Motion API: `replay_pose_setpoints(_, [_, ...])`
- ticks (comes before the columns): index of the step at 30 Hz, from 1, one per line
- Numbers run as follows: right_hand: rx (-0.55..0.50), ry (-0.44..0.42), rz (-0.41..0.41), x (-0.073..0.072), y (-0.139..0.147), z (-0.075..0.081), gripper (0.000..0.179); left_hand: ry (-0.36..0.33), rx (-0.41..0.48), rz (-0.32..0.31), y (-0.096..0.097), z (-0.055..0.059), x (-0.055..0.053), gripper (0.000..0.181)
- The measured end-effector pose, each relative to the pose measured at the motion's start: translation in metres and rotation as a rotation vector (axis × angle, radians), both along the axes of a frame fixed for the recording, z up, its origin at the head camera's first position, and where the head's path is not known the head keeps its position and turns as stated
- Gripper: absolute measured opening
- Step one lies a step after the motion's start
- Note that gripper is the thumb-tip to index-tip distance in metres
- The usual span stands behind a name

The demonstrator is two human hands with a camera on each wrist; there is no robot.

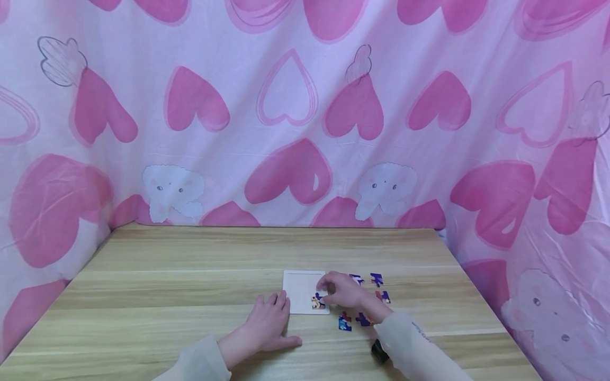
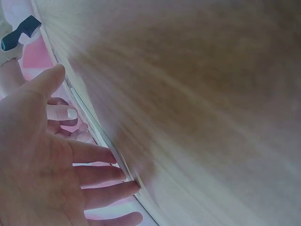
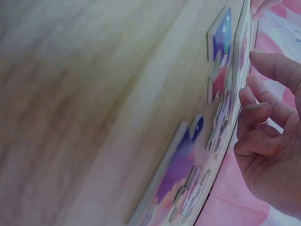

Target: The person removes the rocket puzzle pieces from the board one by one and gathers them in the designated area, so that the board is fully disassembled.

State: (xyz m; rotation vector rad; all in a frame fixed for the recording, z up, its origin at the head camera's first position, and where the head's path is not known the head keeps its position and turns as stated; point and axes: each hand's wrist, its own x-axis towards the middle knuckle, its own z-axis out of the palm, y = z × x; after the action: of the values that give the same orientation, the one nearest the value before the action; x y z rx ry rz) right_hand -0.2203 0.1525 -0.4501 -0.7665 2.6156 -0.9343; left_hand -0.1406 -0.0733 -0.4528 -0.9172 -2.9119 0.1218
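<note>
A white square puzzle tray (image 1: 301, 292) lies on the table, and a colourful jigsaw piece (image 1: 318, 302) sits in its near right corner. My left hand (image 1: 269, 321) rests with its fingertips against the tray's left edge, its fingers straight and its thumb spread toward me. Over the tray's right side is my right hand (image 1: 344, 290), fingertips just beyond that corner piece. In the right wrist view, the right hand (image 3: 273, 127) has some fingers bent, and nothing shows between them.
Loose jigsaw pieces lie right of the tray: a blue and red one (image 1: 345, 321), a dark blue one (image 1: 364, 319) partly behind the right wrist, another (image 1: 383, 297), and one farther back (image 1: 376, 279). A black device (image 1: 379, 351) is at the right sleeve. A heart-patterned curtain (image 1: 286, 169) surrounds the wooden table (image 1: 190, 280).
</note>
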Motion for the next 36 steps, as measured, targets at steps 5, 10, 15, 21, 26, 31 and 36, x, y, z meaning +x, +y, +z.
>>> replay_pose_setpoints(5, [0.054,-0.003,-0.009,-0.0003,-0.0016,-0.0008,0.028,0.006,-0.002,-0.001,-0.0001,0.0,0.0002,0.092])
replay_pose_setpoints(10, [0.105,-0.028,-0.002,0.0004,-0.0031,0.001,0.027,0.009,-0.002,-0.002,0.0003,0.0006,0.0009,0.092])
replay_pose_setpoints(15, [0.134,-0.046,-0.01,0.0019,-0.0041,0.0026,0.025,0.025,-0.008,-0.007,0.0007,0.0001,0.0016,0.092])
replay_pose_setpoints(21, [0.155,-0.072,-0.02,0.0021,-0.0053,0.004,0.027,0.026,-0.014,-0.005,0.0012,0.0,0.002,0.091])
replay_pose_setpoints(26, [0.15,-0.086,-0.011,0.0011,-0.0067,0.0034,0.028,0.028,-0.016,-0.007,0.001,0.0011,0.0024,0.091])
replay_pose_setpoints(31, [0.13,-0.103,-0.013,-0.0001,-0.0076,0.0028,0.028,0.028,-0.015,-0.007,0.001,0.0018,0.0028,0.092])
replay_pose_setpoints(36, [0.094,-0.122,0.023,-0.0008,-0.0079,0.0024,0.028,0.032,-0.014,-0.008,0.0009,0.0017,0.003,0.092])
